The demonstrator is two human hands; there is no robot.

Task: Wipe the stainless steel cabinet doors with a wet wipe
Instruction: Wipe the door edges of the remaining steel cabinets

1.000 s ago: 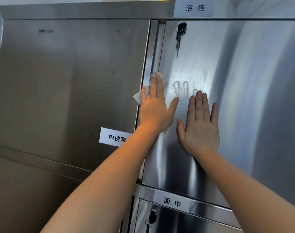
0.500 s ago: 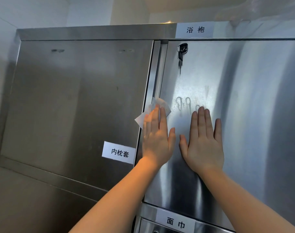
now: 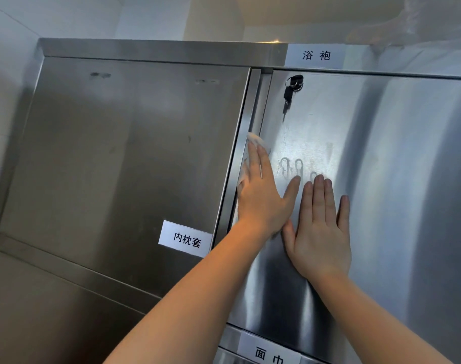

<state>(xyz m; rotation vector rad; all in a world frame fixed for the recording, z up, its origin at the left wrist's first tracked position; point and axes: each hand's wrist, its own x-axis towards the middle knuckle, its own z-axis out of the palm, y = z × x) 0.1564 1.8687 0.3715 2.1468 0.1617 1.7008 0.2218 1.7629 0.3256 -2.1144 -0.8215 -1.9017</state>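
My left hand [image 3: 261, 198] lies flat on the left edge of the right-hand stainless steel door [image 3: 397, 179], pressing a white wet wipe [image 3: 255, 140] against it; the wipe pokes out above and to the left of my fingers. Beside it, my right hand [image 3: 320, 227] rests flat on the same door with fingers together, holding nothing. Faint damp finger marks [image 3: 293, 166] show on the steel just above both hands. The left-hand door [image 3: 119, 166] is untouched by either hand.
A key [image 3: 292, 88] hangs in the lock at the right door's top left corner. White labels sit on the top rail [image 3: 315, 55], the left door [image 3: 186, 239] and the lower rail [image 3: 269, 354]. A white wall borders the cabinet's left side.
My left hand has slid the wipe up the door's left edge and now covers more of it. My right hand stays flat on the door. The view has tilted up.
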